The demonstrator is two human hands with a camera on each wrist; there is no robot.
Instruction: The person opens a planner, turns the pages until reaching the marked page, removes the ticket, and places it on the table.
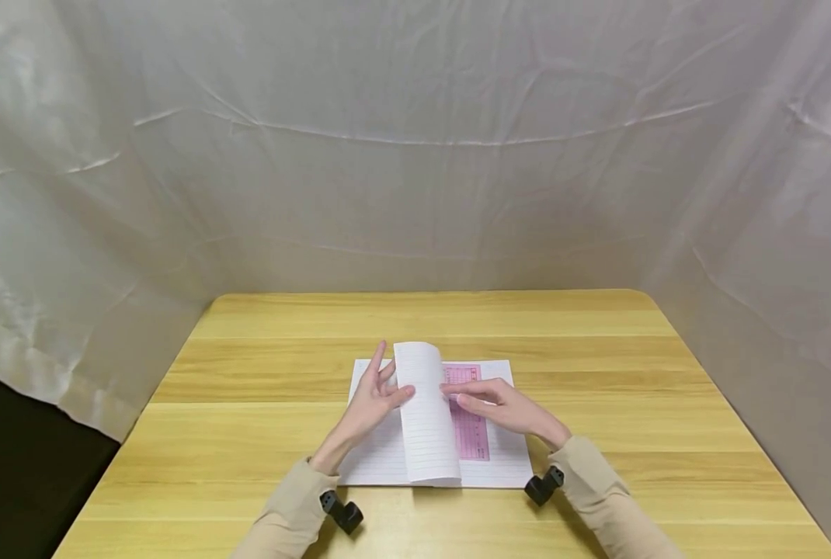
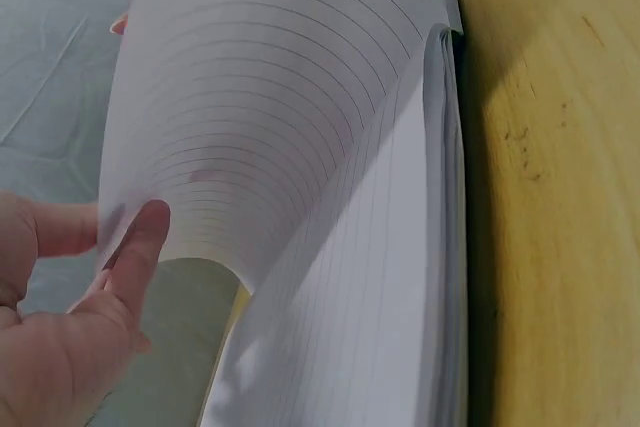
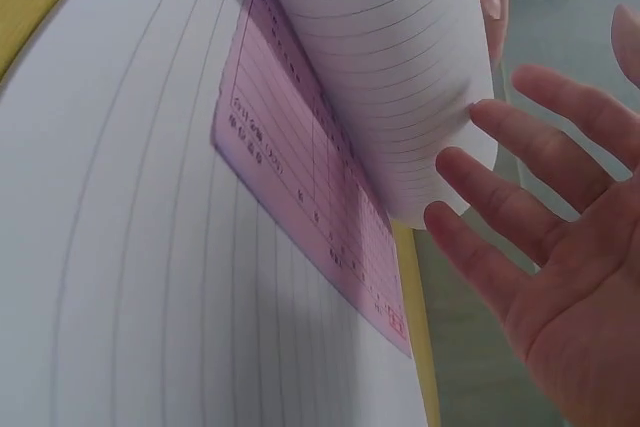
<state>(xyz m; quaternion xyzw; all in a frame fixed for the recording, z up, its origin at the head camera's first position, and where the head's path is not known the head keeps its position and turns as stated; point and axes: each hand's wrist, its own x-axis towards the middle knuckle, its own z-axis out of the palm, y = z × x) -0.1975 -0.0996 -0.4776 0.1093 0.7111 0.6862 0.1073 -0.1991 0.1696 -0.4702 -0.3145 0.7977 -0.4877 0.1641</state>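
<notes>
An open lined notebook [image 1: 373,463] lies on the table. One of its pages [image 1: 429,435] stands raised and curved over the middle. My left hand [image 1: 366,404] pinches that page by its left edge, thumb on the near face and fingers behind. In the left wrist view, the thumb [image 2: 150,227] presses against the lined paper. A pink printed slip [image 1: 473,435] lies on the right-hand page, partly covered by the raised sheet. My right hand [image 1: 512,407] hovers over the slip, fingers extended; in the right wrist view its fingertips [image 3: 455,167] are right at the raised page.
The notebook sits near the front of a yellow wood-grain table [image 1: 248,435]. A pale grey sheet [image 1: 415,217] hangs behind and along both sides. Black wrist cameras are strapped at both beige sleeves [image 1: 597,473]. A dark area [image 1: 24,466] shows beyond the table's left edge.
</notes>
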